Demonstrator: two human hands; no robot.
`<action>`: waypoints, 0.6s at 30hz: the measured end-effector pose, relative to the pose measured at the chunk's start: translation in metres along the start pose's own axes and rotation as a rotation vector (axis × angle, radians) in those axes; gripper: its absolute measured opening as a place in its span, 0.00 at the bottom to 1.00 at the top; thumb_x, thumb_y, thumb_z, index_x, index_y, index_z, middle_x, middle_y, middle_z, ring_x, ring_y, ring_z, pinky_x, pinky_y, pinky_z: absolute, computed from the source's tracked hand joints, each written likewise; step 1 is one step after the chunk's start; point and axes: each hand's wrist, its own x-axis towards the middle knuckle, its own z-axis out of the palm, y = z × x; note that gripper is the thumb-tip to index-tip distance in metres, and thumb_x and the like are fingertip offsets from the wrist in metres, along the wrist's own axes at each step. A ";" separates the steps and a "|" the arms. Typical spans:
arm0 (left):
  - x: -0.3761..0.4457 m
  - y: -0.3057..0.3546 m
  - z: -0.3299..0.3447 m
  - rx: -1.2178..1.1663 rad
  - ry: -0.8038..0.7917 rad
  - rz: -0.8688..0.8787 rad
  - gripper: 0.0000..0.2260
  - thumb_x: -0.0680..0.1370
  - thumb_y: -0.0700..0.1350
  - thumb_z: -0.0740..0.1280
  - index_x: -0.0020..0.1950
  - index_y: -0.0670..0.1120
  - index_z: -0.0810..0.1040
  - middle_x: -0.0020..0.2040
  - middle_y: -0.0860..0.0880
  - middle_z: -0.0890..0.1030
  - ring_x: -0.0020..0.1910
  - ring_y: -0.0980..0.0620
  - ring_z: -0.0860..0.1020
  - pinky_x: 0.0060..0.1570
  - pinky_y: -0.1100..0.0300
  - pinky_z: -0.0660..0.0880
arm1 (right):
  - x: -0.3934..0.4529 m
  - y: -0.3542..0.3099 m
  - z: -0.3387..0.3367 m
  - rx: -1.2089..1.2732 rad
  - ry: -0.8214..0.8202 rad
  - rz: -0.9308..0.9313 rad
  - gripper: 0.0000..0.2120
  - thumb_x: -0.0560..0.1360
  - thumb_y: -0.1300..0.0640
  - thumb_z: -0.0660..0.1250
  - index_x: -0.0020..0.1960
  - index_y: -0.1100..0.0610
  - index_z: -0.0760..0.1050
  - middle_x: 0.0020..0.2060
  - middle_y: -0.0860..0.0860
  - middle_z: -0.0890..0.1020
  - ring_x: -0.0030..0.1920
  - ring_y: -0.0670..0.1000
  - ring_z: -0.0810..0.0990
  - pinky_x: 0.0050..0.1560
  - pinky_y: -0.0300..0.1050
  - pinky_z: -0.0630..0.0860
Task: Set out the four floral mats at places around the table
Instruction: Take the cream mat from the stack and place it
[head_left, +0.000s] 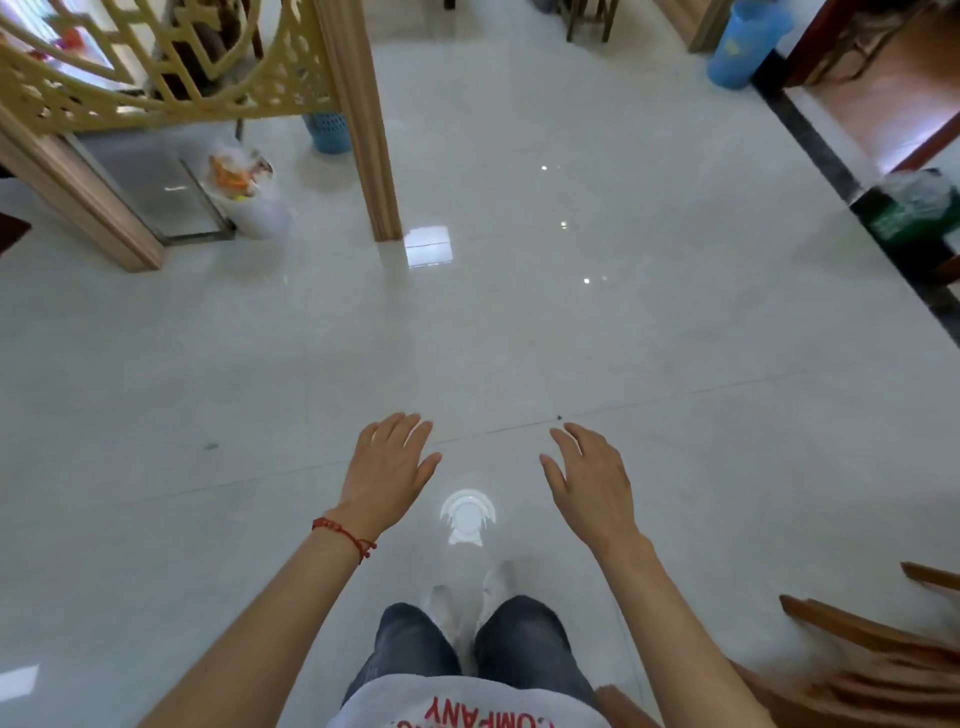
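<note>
No floral mat and no table show in the head view. My left hand (387, 467) is stretched out in front of me over the glossy white floor (519, 338), fingers straight and spread, holding nothing; a red string bracelet sits on its wrist. My right hand (592, 483) is held out beside it, fingers relaxed and slightly bent, also holding nothing. Both hands hover above the floor, well apart from each other. My legs and shoes are visible below them.
A wooden lattice screen (171, 67) with a post (374, 156) stands at the far left, a white bin (249, 192) and a blue basket (327, 132) beside it. A blue bin (743, 47) stands far right, a green box (914, 218) at right, a wooden chair (872, 660) near right.
</note>
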 end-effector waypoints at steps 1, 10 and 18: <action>0.014 0.001 0.000 -0.008 -0.007 0.011 0.21 0.74 0.54 0.54 0.54 0.43 0.79 0.51 0.45 0.83 0.51 0.45 0.81 0.48 0.49 0.78 | 0.010 0.005 -0.001 -0.005 0.002 0.012 0.17 0.73 0.50 0.60 0.54 0.60 0.78 0.51 0.58 0.82 0.51 0.58 0.82 0.49 0.53 0.78; 0.154 0.041 0.005 -0.034 -0.060 0.139 0.21 0.74 0.54 0.53 0.54 0.43 0.79 0.51 0.45 0.83 0.51 0.46 0.81 0.49 0.50 0.77 | 0.099 0.075 -0.013 0.026 0.022 0.152 0.20 0.75 0.48 0.55 0.54 0.60 0.78 0.51 0.57 0.82 0.50 0.57 0.82 0.49 0.52 0.79; 0.269 0.093 -0.004 -0.029 -0.056 0.281 0.24 0.78 0.55 0.49 0.55 0.43 0.79 0.52 0.44 0.83 0.52 0.45 0.81 0.51 0.48 0.77 | 0.151 0.143 -0.039 0.024 0.139 0.271 0.32 0.79 0.44 0.40 0.53 0.59 0.79 0.51 0.57 0.83 0.51 0.57 0.82 0.51 0.51 0.78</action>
